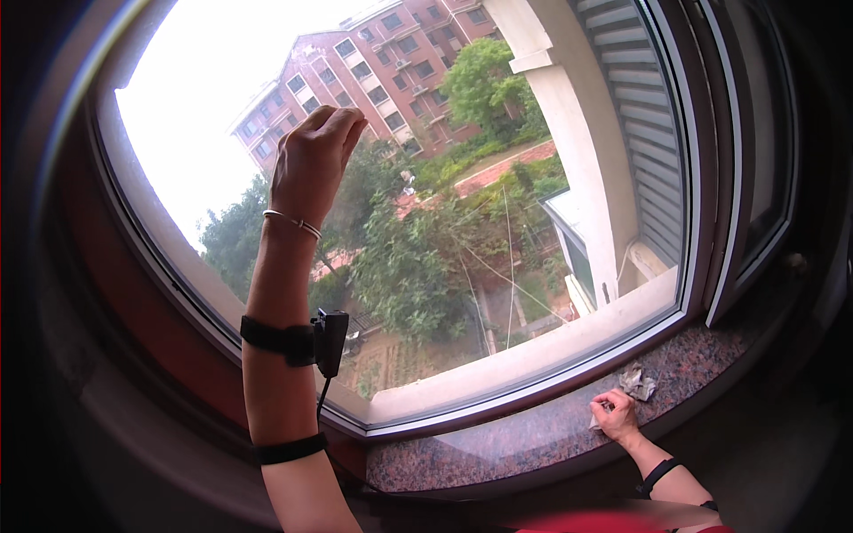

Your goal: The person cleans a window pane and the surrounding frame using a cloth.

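Note:
My left hand [318, 147] is raised high in front of the window glass [418, 240], its wrist bent and fingers pressed together, pointing right. Whatever those fingers may pinch is hidden. Down at the lower right, my right hand [616, 416] is closed just above the speckled stone windowsill [498, 453]. A small pale scrap [594, 425] shows at its fingers; paper or cloth, I cannot tell. Just behind that hand lies a crumpled grey-white wad [637, 382], which looks like paper.
The brown window frame [209, 355] surrounds the glass. At right an open casement [751, 178] juts over the sill. A black device [331, 342] with a cable is strapped to my left forearm. Outside stand trees, a brick building [364, 75] and a louvred wall.

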`<state>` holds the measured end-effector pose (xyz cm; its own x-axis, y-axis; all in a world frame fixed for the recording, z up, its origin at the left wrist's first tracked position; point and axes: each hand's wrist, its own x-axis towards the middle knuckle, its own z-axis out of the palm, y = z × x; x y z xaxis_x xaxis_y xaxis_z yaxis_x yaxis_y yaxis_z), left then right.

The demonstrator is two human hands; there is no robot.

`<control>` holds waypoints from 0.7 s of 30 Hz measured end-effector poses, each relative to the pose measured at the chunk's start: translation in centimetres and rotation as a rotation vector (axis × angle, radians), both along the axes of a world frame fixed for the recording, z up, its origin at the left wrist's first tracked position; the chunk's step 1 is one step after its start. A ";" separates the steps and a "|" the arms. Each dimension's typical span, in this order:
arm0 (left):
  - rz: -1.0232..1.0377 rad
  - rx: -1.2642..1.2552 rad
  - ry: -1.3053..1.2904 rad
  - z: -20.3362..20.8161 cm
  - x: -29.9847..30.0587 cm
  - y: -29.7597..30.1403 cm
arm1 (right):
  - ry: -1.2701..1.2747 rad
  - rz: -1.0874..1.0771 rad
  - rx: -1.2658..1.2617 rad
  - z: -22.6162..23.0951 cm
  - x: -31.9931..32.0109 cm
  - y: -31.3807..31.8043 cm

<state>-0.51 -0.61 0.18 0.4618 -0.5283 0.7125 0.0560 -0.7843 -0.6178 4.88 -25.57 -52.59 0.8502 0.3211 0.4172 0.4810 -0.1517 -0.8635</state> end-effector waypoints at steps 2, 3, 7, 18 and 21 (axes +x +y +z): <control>0.020 0.012 0.003 0.0 0.1 0.2 | -0.006 0.005 -0.009 0.0 0.1 0.1; -0.014 0.007 0.001 0.1 0.2 0.3 | -0.015 0.009 -0.002 0.0 0.1 0.2; -0.023 0.015 -0.067 -0.3 0.7 0.3 | 0.005 0.003 0.008 -0.1 0.1 0.1; -0.081 -0.061 0.001 -0.7 0.3 0.3 | 0.008 -0.003 0.028 -0.6 0.1 0.2; -0.001 -0.025 -0.017 -0.8 0.7 -0.1 | 0.007 -0.003 0.023 -0.7 0.3 0.1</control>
